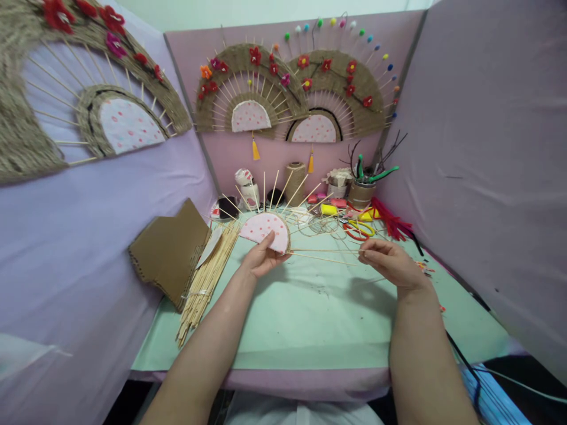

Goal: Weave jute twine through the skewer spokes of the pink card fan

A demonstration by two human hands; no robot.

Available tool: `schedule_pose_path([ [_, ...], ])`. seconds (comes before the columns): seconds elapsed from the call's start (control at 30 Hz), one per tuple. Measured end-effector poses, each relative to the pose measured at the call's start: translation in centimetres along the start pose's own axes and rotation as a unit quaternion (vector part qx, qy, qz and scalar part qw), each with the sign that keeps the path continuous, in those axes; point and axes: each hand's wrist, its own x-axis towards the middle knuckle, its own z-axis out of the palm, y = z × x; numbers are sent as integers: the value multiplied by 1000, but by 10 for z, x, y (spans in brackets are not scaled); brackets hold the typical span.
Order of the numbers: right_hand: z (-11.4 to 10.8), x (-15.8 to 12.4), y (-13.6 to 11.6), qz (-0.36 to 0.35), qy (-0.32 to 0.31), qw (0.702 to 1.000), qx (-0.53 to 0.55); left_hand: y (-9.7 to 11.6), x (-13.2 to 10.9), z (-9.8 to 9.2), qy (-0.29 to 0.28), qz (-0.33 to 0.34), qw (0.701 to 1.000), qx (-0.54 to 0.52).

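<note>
My left hand point(264, 258) grips a half-round fan base point(262, 227) covered in white cloth with pink dots, thumb on the front and fingers behind. Thin wooden sticks point(264, 192) fan out from its curved edge, and brown twine point(289, 233) shows along that edge on the right. At the right, my right hand point(387, 262) is closed in a pinch on a thin strand of twine point(325, 250), which runs nearly level from the base's lower right corner. Just below the strand, a stick point(325, 258) points right. My right fingertips partly hide the strand's end.
Left lie a bundle of sticks point(210, 277) and brown cardboard point(170, 248). Behind are a twine spool point(295, 184), loose twine point(325, 223), scissors point(358, 230), a yellow clay block point(328, 209), red pipe cleaners point(394, 219) and a tool pot point(361, 193). Finished fans point(252, 77) hang behind.
</note>
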Motion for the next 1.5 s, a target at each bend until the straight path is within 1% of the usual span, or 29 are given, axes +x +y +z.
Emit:
schedule_pose_path([
  [0.1, 5, 7, 0, 0, 45, 998, 39, -2, -2, 2, -8, -22, 1000, 6],
  [0.23, 12, 20, 10, 6, 77, 996, 32, -8, -6, 7, -44, -72, 996, 1],
  [0.4, 24, 37, 25, -29, 157, 987, -9, -28, -12, 14, -102, -176, 979, 18],
  [0.53, 34, 42, 25, -44, 214, 975, -52, -45, -16, 21, -147, -233, 961, 37],
  [0.67, 38, 41, 22, -62, 222, 969, -86, -52, -19, 25, -182, -258, 948, 47],
  [0.8, 39, 37, 19, -94, 224, 966, -86, -52, -19, 24, -217, -261, 939, 47],
  [0.87, 39, 37, 19, -101, 229, 964, -89, -52, -19, 23, -226, -260, 938, 45],
  [0.93, 38, 37, 20, -103, 240, 962, -86, -51, -18, 22, -221, -260, 939, 42],
  [1.07, 35, 41, 26, -94, 268, 958, -41, -50, -18, 23, -193, -258, 946, 40],
  [1.17, 33, 41, 26, -90, 274, 957, -15, -47, -18, 24, -171, -247, 953, 46],
  [1.27, 31, 38, 22, -103, 259, 960, -17, -41, -17, 23, -152, -224, 962, 45],
  [1.33, 29, 37, 20, -109, 262, 959, -14, -35, -16, 22, -136, -206, 968, 41],
  [1.43, 25, 36, 20, -99, 279, 955, 2, -26, -14, 20, -101, -170, 980, 29],
  [1.5, 22, 36, 21, -89, 277, 957, 5, -20, -13, 18, -81, -147, 986, 22],
])
